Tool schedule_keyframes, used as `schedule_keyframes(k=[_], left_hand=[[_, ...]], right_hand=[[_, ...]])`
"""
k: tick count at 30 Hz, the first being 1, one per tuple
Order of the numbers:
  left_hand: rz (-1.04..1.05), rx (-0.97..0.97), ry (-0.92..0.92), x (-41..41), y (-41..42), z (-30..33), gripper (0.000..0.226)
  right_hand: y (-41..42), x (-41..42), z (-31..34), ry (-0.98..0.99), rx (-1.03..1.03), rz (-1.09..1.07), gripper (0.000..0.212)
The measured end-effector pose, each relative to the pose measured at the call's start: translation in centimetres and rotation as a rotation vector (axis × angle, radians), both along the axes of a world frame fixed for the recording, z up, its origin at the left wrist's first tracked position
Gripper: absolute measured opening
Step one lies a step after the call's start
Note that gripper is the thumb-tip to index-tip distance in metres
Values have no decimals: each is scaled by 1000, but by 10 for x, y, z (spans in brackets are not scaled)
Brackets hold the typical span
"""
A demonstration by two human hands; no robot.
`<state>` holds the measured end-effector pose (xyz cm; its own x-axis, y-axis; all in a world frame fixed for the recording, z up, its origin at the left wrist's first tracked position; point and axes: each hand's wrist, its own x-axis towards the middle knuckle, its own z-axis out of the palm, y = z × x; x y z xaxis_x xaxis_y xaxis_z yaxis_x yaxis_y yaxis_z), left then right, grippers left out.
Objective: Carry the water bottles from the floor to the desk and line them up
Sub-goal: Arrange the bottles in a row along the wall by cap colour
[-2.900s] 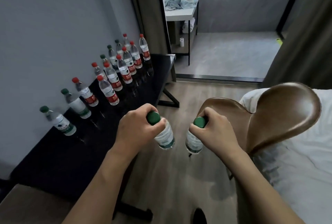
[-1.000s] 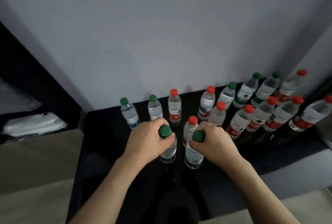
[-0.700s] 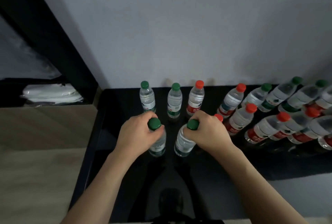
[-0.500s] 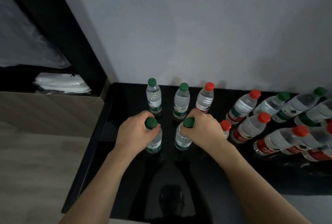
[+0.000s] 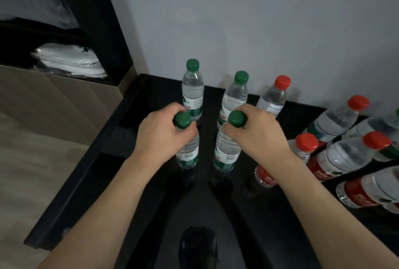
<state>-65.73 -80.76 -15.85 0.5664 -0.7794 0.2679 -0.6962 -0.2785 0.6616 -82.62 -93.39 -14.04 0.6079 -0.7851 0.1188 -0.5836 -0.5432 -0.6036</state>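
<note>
My left hand [image 5: 160, 134] grips the neck of a green-capped water bottle [image 5: 187, 154], and my right hand [image 5: 257, 134] grips the neck of a second green-capped water bottle [image 5: 226, 152]. Both bottles are upright with their bases at the glossy black desk [image 5: 194, 210]; whether they touch it I cannot tell. Behind them, against the wall, stand two green-capped bottles [image 5: 192, 89] [image 5: 236, 94] and a red-capped bottle [image 5: 274, 96]. To the right of my right hand a front row begins with a red-capped bottle [image 5: 302, 150].
Several more red- and green-capped bottles [image 5: 345, 154] fill the desk's right side in two rows. The grey wall [image 5: 237, 20] backs the desk. Left of the desk are a dark shelf with folded white cloth [image 5: 69, 61] and wood-look floor [image 5: 32, 161].
I carried both bottles from beside the chair to the desk's left end and lowered them in front of the back row. The view has closed in on the desk.
</note>
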Motion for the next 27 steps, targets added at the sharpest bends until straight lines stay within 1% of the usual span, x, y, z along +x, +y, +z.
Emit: schedule_keyframes(k=[5,8,12,17,20,21,23,24,26,27], left_hand=[[-39,-203,35,-2,-3,-25,17],[-35,-292,50,0,-7,-35,17],[-42,-358,65,0,-8,-47,16],[-6,-381,79,-7,-4,-53,13],[-9,-362,115,-14,-2,-52,13],[-11,-349,118,-16,-1,-51,14],[3,-305,103,-18,0,-46,17],[27,-272,83,-19,0,-43,19],[62,-221,60,-20,-1,-38,18],[57,-213,80,-22,0,-38,16]], right_hand=[[-2,3,-24,-114,-80,5,21],[-3,5,-32,-188,-86,-8,26],[0,3,-46,-270,-90,-29,18],[10,3,-53,-338,-12,-22,13],[11,4,-55,-322,25,-17,14],[11,4,-55,-302,25,-22,17],[10,3,-54,-248,2,-44,30],[11,2,-52,-227,-17,-58,32],[12,1,-48,-224,-11,-60,28],[14,1,-47,-244,24,-44,24]])
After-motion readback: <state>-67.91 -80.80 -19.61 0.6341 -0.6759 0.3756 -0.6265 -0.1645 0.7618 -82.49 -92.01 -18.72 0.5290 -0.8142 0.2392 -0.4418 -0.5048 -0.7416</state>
